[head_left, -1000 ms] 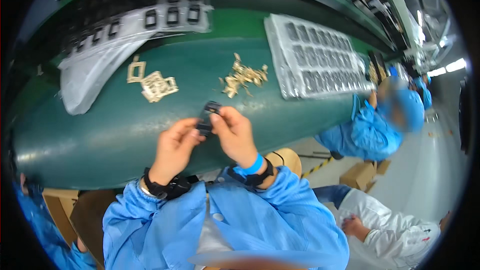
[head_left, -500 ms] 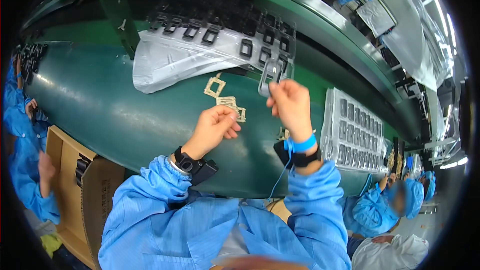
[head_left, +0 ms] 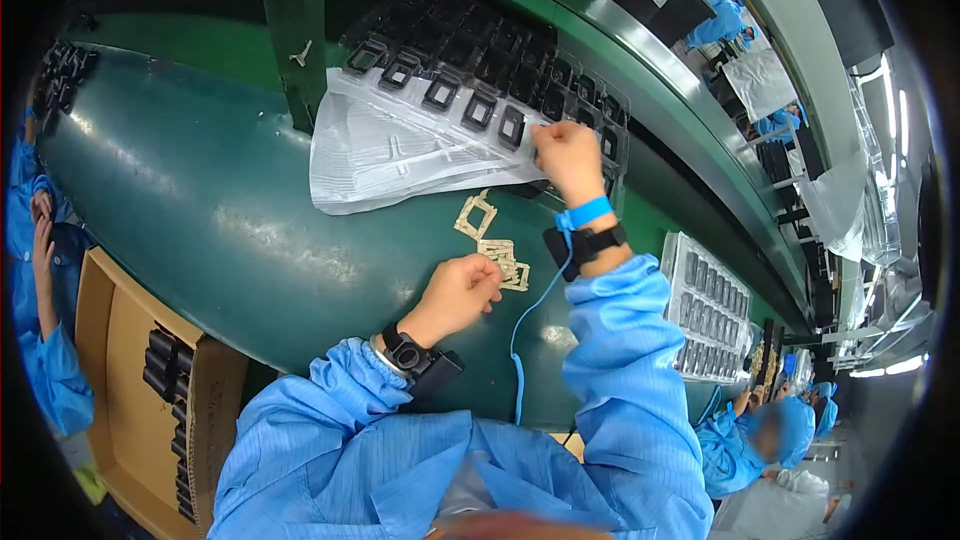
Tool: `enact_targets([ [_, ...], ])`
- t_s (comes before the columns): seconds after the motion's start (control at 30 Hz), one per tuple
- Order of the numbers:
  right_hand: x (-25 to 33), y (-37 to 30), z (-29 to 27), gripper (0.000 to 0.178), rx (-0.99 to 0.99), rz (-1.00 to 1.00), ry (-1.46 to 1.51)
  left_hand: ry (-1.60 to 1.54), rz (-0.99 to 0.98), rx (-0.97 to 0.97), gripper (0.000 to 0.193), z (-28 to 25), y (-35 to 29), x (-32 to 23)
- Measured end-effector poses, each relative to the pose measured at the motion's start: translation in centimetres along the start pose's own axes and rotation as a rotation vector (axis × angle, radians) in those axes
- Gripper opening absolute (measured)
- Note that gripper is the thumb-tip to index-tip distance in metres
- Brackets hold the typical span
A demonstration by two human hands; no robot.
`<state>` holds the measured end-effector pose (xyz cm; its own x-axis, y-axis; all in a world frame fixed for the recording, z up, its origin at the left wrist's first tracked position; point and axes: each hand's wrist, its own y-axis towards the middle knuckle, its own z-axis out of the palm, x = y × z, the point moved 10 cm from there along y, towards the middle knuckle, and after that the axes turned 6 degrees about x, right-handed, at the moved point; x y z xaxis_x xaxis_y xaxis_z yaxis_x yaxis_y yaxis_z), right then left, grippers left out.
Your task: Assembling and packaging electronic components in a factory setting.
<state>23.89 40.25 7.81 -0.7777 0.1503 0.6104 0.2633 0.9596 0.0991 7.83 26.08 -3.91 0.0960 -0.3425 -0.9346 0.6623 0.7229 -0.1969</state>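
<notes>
My right hand [head_left: 568,160] is at the front edge of a clear plastic tray [head_left: 618,125], fingers closed beside a black rectangular frame [head_left: 511,127] seated in it. Whatever those fingers hold, if anything, is hidden. More black frames of the same kind fill the tray in rows. My left hand [head_left: 458,292] hovers low over the green work surface, fingers curled together. It is right beside several flat cream-coloured frame pieces [head_left: 497,252]; what it pinches, if anything, cannot be seen. One cream frame [head_left: 475,215] with an open middle lies just beyond them.
White wrapping sheet [head_left: 400,160] lies under the tray's near side. A second tray of dark parts [head_left: 705,315] stands at the right. At lower left, a cardboard box [head_left: 110,330] holds black parts. A blue wrist cord [head_left: 520,360] hangs from my right wrist. Co-workers sit on both sides.
My right hand has moved away from me to the tray; the rectangular frame it held is no longer visible in its fingers. My left hand remains by the cream pieces. The view has shifted.
</notes>
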Motion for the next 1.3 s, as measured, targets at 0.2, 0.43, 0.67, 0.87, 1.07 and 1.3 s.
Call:
enact_targets([
  [0.2, -5.4, -3.5, -7.5, 0.026, -0.152, 0.166, -0.060, -0.034, -0.006, -0.006, 0.012, -0.2, 0.8, 0.0],
  [0.43, -12.9, -5.8, -9.9, 0.033, -0.286, 0.318, -0.374, -0.149, 0.099, -0.215, 0.014, -3.4, -0.2, -1.8],
  [0.67, -14.1, -5.2, -9.5, 0.033, -0.098, 0.423, -0.375, -0.083, 0.158, -0.220, 0.018, -5.7, 1.1, -8.2],
  [0.87, -13.3, -4.2, -10.1, 0.034, -0.080, 0.351, -0.386, 0.010, 0.054, -0.134, 0.020, -3.3, 5.0, -8.8],
  [1.07, -14.0, -3.9, -8.9, 0.035, -0.005, 0.319, -0.334, -0.010, -0.122, 0.002, 0.029, 0.2, 8.2, -6.4],
  [1.3, -11.6, -3.8, -12.1, 0.032, -0.126, 0.220, -0.163, -0.300, -0.179, 0.052, 0.054, 0.7, 9.8, -6.2],
])
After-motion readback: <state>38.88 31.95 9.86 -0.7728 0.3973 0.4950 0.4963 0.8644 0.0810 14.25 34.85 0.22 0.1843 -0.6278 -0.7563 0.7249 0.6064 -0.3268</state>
